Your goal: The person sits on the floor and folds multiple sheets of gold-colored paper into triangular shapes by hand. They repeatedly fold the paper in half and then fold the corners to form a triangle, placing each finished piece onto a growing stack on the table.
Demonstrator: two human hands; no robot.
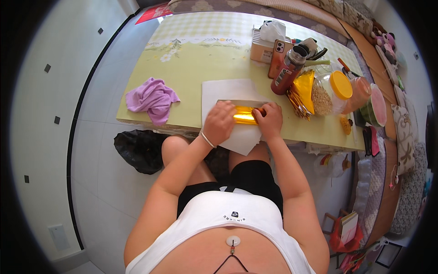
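A strip of gold foil (pixel 245 115) is pressed flat on a white sheet of paper (pixel 228 91) at the table's (pixel 196 64) near edge; its long axis is laid left to right; the left hand (pixel 219 122) is spread over its left end; the right hand (pixel 269 119) is pinched closed on its right end.

1. Your tissue box (pixel 261 48) stands at the far right of the table, a pale boxy shape with white tissue sticking out of its top.
2. A phone (pixel 278 57) leans just beside it, showing its orange-brown back; its screen faces away.
3. Near that, a dark red bottle (pixel 287 73) carries a wrap-around label.
4. A red rectangular sign or mat (pixel 154 12) lies beyond the table's far left corner.
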